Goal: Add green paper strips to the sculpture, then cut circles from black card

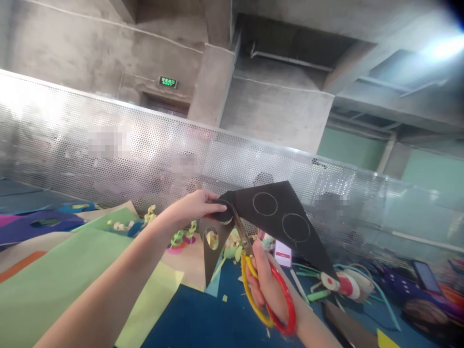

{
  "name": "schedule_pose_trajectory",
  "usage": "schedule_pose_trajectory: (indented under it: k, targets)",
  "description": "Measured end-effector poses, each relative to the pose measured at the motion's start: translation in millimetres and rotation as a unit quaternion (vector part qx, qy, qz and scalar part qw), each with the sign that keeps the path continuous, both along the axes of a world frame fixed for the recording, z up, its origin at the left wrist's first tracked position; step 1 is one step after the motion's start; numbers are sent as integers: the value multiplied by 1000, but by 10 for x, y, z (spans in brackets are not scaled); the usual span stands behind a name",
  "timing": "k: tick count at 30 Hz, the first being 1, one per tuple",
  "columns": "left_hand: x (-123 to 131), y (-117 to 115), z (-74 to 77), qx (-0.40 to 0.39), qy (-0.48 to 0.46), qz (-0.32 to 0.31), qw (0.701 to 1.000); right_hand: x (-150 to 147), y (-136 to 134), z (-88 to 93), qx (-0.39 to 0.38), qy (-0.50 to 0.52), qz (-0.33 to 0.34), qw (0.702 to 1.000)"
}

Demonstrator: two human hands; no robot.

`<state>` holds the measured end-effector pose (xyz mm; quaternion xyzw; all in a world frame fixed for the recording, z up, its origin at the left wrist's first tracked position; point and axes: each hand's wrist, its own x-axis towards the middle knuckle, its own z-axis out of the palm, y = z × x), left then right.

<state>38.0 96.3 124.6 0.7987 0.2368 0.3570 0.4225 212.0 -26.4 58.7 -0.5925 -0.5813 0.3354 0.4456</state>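
Observation:
My left hand (197, 210) pinches a sheet of black paper (250, 200) near its left part, the thumb lying over a partly cut circle. Two more circles drawn in a pale line show on the sheet to the right. A hole gapes in the paper's lower left flap. In my right hand (266, 280) is a pair of scissors (246, 244) with one red and one yellow handle loop. Their blades point up and meet the paper at the edge of the circle beside my left fingers.
Light green paper (72, 275) and purple paper (39, 222) lie at the left of the blue table (192, 316). Curled paper strips (177, 238) sit behind my hands. A phone (283, 253) and a red-and-white roll (342, 284) are further right. A perforated metal screen (224, 159) stands behind.

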Motion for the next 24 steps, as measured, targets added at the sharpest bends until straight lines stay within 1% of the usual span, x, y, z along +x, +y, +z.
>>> schedule_pose_trajectory:
  k: [3, 5, 8, 10, 13, 16, 19, 21, 24]
  targets:
    - [46, 37, -45, 18, -9, 14, 1000, -66, -39, 8, -34, 78, 8, 996]
    - [69, 56, -72, 12, -14, 2, 1000, -101, -81, 34, -73, 114, 29, 990]
    - [80, 51, -86, 4, 5, -29, 1000, -122, -126, 80, -115, 113, 31, 986]
    - [73, 30, -78, 18, 30, -36, 999, -120, -130, 96, -129, 99, 23, 986]
    - [61, -3, -58, 30, 59, -30, 997, -110, -103, 84, -119, 96, 15, 988]
    - [53, -29, -36, 11, 59, -32, 998, -104, -60, 31, -88, 75, 14, 993]
    - [43, -72, -5, 3, 59, -18, 998, -98, -22, -45, -58, 53, 4, 997]
    - [35, -111, 22, 4, 60, -13, 998, -89, -11, -83, -46, 59, 6, 997]
    - [23, -166, 56, 2, 60, -27, 998, -71, -21, -93, -28, 50, 21, 998]
